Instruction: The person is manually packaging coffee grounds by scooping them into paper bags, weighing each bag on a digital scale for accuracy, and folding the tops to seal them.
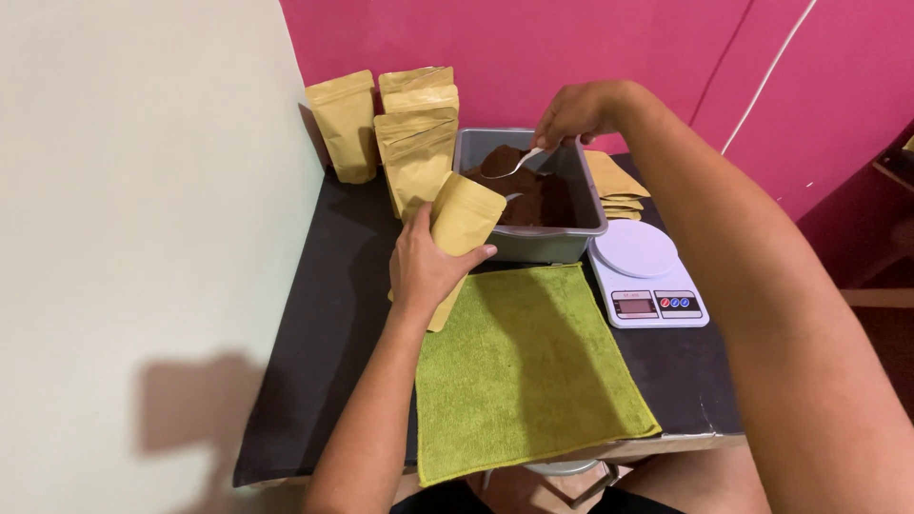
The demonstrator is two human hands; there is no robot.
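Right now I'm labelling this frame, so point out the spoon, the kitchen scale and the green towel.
spoon (519, 164), head view, on its handle.
kitchen scale (635, 247), head view, on its round white platform.
green towel (524, 371), head view, on its bare middle.

In our left hand (424, 271) we hold a tan paper pouch (461, 228), tilted with its open mouth up. Our right hand (576, 112) dips a white spoon (519, 164), heaped with brown powder (543, 198).
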